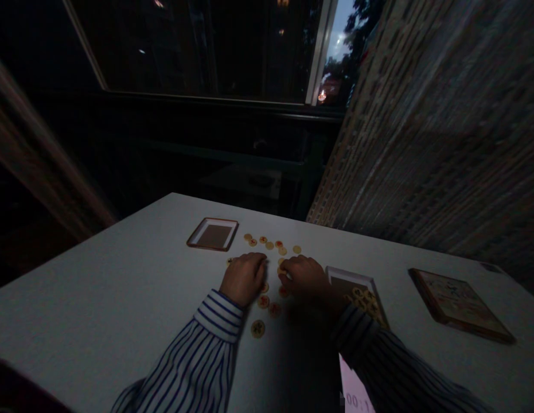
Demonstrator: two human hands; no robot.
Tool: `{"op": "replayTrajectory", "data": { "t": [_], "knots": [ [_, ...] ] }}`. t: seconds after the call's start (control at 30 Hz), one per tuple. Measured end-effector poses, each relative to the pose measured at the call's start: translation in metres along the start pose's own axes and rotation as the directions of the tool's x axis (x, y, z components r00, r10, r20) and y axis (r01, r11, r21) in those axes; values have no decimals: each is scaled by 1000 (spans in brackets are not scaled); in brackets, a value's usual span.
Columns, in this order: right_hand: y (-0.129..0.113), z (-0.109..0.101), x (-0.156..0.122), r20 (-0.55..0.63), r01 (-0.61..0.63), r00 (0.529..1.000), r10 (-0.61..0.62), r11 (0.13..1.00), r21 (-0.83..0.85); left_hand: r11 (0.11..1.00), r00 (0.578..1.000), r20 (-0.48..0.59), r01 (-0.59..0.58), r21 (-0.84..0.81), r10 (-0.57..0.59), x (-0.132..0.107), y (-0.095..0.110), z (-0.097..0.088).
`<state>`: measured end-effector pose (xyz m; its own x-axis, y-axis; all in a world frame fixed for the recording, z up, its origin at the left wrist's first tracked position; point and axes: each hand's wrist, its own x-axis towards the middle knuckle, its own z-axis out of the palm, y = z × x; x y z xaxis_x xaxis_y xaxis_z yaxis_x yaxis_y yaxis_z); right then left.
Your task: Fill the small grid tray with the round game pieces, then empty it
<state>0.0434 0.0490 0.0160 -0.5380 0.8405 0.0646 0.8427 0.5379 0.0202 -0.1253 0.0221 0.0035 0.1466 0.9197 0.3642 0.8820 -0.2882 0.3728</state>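
While the white surface point(98, 298) bears everything | shallow square tray point(212, 234) beyond the left hand | left hand point(244, 279) curled nearly shut, fingers down, any hold unclear | round wooden game discs point(263, 302) scattered ahead of, between and below both hands | right hand point(301, 278) curled, fingertips among discs, hold unclear | second tray point(357, 281) with discs, just beside it | framed board point(460, 304)

Round wooden game pieces point(263, 301), marked in red or dark ink, are seen scattered face-up across a pale table point(98, 304).
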Motion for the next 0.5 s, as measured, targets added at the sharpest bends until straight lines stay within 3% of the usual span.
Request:
{"op": "replayTrajectory", "data": {
  "t": [0.17, 0.3, 0.4, 0.5],
  "knots": [
    [3, -1, -3, -106, 20, 994, -5, 990, 140, 1000, 1000, -13, -2, -31, 1, 0, -1, 1],
    [4, 2, -3, -235, 12, 969, 75, 938, 347, 997, 999, -46, -11, -79, 7, 1, -1, 2],
    [6, 2, -1, -241, 5, 959, 151, 839, 545, 993, 998, -67, -28, -118, 20, 2, 0, 1],
    [7, 2, 2, -194, 4, 956, 220, 652, 758, 986, 995, -97, -46, -157, 31, 1, 1, 0]
  ]
}}
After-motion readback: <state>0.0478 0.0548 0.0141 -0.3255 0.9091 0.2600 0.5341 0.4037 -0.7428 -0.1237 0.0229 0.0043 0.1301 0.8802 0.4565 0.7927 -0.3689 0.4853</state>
